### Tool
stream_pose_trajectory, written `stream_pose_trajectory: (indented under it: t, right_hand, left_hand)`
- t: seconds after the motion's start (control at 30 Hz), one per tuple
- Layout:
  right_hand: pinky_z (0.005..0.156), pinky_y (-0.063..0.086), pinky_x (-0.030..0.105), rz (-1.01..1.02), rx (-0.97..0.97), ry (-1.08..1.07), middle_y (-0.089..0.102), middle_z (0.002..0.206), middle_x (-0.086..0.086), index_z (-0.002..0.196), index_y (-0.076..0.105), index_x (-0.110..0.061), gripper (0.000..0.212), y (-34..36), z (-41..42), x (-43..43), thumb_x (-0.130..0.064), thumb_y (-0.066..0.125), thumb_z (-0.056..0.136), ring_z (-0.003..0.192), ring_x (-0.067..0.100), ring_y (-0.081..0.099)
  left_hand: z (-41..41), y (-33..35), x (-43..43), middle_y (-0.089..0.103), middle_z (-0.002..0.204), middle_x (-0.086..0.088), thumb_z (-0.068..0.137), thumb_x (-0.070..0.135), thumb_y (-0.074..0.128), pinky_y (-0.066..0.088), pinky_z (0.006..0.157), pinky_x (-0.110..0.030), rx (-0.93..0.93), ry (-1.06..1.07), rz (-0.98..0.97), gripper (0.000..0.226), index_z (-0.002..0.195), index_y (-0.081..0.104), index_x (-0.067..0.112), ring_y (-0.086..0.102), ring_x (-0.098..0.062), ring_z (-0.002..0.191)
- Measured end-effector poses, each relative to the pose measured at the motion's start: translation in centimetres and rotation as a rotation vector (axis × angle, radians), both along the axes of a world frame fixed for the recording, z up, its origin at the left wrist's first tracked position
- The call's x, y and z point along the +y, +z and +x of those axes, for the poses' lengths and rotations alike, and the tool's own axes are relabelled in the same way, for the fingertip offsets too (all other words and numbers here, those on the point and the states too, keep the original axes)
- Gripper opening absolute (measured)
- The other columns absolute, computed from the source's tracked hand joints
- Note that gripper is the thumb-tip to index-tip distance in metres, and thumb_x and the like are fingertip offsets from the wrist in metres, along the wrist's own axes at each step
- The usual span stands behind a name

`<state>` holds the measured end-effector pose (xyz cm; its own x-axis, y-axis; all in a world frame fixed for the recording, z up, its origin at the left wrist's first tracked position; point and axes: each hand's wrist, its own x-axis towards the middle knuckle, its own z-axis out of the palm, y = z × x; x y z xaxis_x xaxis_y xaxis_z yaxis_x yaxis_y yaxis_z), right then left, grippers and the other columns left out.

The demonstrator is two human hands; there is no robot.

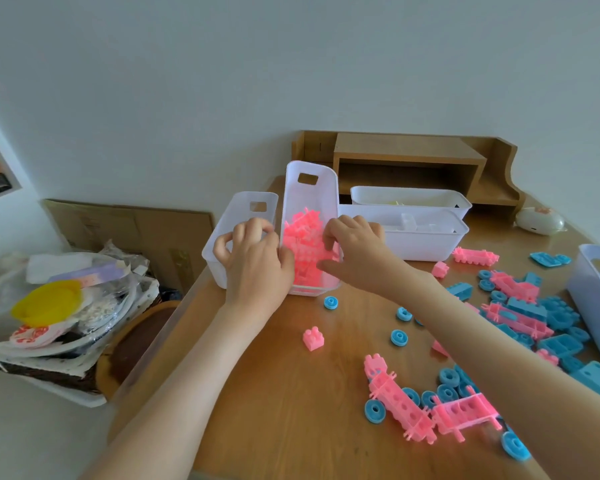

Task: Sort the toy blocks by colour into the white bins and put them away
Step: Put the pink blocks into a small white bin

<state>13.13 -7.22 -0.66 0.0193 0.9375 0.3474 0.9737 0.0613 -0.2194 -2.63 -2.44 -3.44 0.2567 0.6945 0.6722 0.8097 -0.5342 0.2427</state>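
Head, left hand point(255, 263), right hand point(355, 252) gripping pink-filled bin point(309, 200), near table point(291, 393) edge

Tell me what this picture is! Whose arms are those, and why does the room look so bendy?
There is no machine here. A person wears one camera on their head, so you look down along their arms, and its wide lens bends the room. The left hand and right hand grip the sides of a white bin of pink blocks, tipped up on the wooden table. A second bin stands beside it. Loose pink blocks and blue wheels lie around, not yet sorted.
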Motion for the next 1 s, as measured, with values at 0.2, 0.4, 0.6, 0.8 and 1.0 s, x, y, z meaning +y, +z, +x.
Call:
stream_pose_trajectory:
  t: [0.2,0.4,0.6,0.8,1.0]
  right_hand:
    - [0.103,0.012,0.034,0.053,-0.130,0.020,0.057,0.115,-0.009,0.114,0.043,-0.026,0.029,-0.5,-0.1,0.1,-0.031,0.058,0.089,0.113,0.016,0.040]
    - [0.105,0.009,0.037,0.098,-0.105,-0.093,0.054,0.116,-0.002,0.121,0.040,-0.020,0.035,-0.1,0.0,1.4,-0.033,0.052,0.092,0.116,0.017,0.042]
    - [0.112,-0.004,0.051,0.043,-0.122,-0.195,0.037,0.146,-0.003,0.136,0.035,-0.027,0.043,0.0,0.3,3.5,-0.014,0.040,0.096,0.143,0.025,0.010]
    - [0.112,0.006,0.043,0.052,0.001,-0.076,0.022,0.153,-0.005,0.141,0.030,-0.029,0.046,0.5,-0.2,1.9,-0.019,0.038,0.097,0.141,0.019,0.009]
    - [0.109,0.008,0.036,-0.143,-0.118,0.222,0.039,0.138,-0.015,0.138,0.029,-0.036,0.068,0.7,-0.7,-2.4,-0.053,0.061,0.081,0.130,0.011,0.024]
  left_hand:
    - [0.1,-0.8,-0.3,0.062,0.090,0.000,0.086,0.025,0.040,0.020,0.092,-0.036,-0.083,-0.082,0.078,0.028,0.073,0.062,0.014,0.058,-0.019,0.092]
    - [0.0,-1.4,-0.2,0.044,0.068,0.013,0.088,0.026,0.042,0.017,0.099,-0.037,-0.184,-0.149,-0.005,0.022,0.066,0.040,0.023,0.052,-0.009,0.075]
    - [-0.3,-1.8,0.2,0.035,0.059,0.017,0.088,0.023,0.048,0.011,0.096,-0.030,-0.186,-0.103,-0.067,0.029,0.060,0.038,0.023,0.042,-0.004,0.077]
    - [-0.5,-1.6,0.3,0.044,0.065,0.016,0.088,0.023,0.054,0.010,0.097,-0.030,-0.161,-0.067,-0.106,0.029,0.061,0.044,0.022,0.042,-0.002,0.083]
    - [-0.2,-1.7,0.4,0.040,0.061,0.018,0.087,0.022,0.053,0.010,0.097,-0.030,-0.186,-0.069,-0.108,0.030,0.060,0.042,0.026,0.042,-0.002,0.082]
